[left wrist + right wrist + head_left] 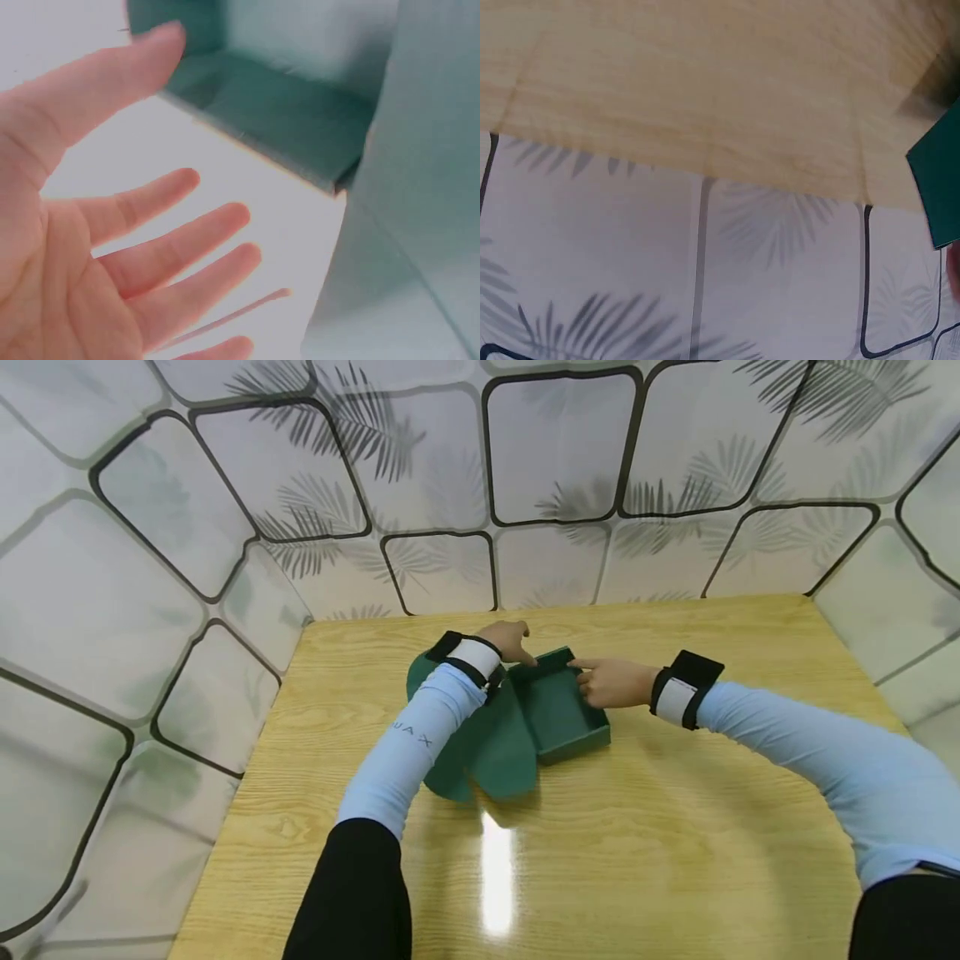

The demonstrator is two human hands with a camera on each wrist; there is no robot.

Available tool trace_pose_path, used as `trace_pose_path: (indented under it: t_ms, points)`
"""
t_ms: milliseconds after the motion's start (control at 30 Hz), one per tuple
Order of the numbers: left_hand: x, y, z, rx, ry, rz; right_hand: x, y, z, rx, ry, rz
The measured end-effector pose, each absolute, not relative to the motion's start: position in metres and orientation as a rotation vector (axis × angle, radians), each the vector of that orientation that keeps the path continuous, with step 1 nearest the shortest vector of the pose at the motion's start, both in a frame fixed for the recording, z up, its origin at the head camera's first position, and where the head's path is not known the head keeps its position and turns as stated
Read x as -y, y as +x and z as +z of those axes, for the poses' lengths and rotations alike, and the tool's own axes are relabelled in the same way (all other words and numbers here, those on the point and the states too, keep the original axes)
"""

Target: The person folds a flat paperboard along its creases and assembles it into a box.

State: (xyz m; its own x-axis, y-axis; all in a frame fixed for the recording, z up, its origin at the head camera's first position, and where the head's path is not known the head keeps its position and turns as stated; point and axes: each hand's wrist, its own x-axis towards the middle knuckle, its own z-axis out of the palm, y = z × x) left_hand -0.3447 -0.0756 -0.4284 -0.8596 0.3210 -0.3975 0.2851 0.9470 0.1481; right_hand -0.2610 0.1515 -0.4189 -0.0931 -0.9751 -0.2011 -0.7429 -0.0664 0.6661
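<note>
A dark green cardboard box (558,706) sits on the table, its tray facing up. Its lid (487,739) is folded out to the left, with rounded flaps at its ends. My left hand (507,640) is at the tray's far-left corner. In the left wrist view that hand (112,247) has its fingers spread and holds nothing, the thumb overlapping a box wall (277,120). On the other side, my right hand (618,682) grips the tray's right wall near the far corner. Only a fingertip and a green box corner (939,180) show in the right wrist view.
The box stands on a wooden table (712,843), towards its far side. A patterned curtain (562,452) hangs along the back edge and both sides. A bright reflection lies on the wood in front of the box.
</note>
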Motion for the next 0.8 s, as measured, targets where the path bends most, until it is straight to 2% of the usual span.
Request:
trace_pose_path:
  t_ms: [167,367,600,800]
  points:
    - [0.109,-0.321,-0.383,-2.809,0.302,0.103,-0.168,-0.239,-0.437,1.896,1.854,-0.764]
    - [0.152,-0.288,-0.326,-2.692,0.26,0.479,-0.178,-0.21,-0.462,2.044,1.811,-0.465]
    - [0.175,-0.279,-0.342,-2.347,0.19,1.231,-0.167,-0.189,-0.48,2.164,1.658,-0.042]
    - [0.172,-0.286,-0.359,-2.377,0.027,1.489,-0.131,-0.175,-0.474,2.28,1.606,0.039]
